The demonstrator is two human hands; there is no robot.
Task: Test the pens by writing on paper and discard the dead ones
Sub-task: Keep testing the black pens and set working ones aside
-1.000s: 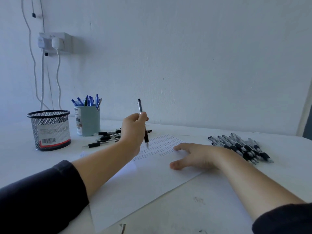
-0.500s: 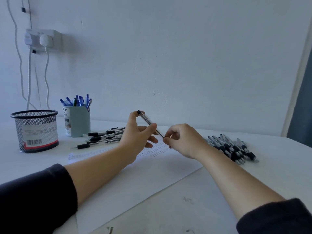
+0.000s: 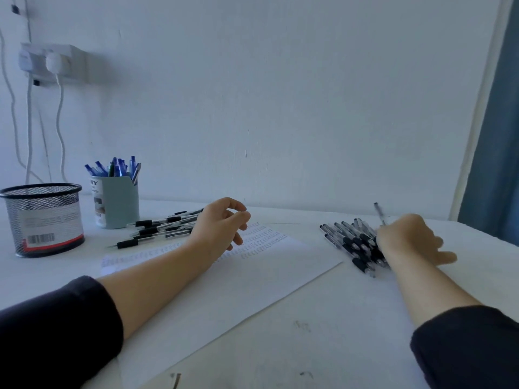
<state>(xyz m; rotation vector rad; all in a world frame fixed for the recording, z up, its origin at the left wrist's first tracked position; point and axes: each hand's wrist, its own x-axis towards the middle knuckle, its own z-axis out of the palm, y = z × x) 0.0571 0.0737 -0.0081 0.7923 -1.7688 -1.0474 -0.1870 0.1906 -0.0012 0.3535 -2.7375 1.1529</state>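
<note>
Passed from left hand (image 3: 222,228) to right hand (image 3: 407,242) since half a second ago: pen (image 3: 380,213), now pinched in the blurred right fingers above the right pile (image 3: 354,245). Left fingers loosely curled, holding nothing, over the paper (image 3: 252,276) with its rows of test marks. Seemingly midway: another pile (image 3: 163,227) lies left on the desk (image 3: 323,346), near cup (image 3: 118,206) and mesh bin (image 3: 42,220).

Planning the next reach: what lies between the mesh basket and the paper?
In the head view, a loose group of black-grip pens lies between the mesh basket and the paper.
</note>
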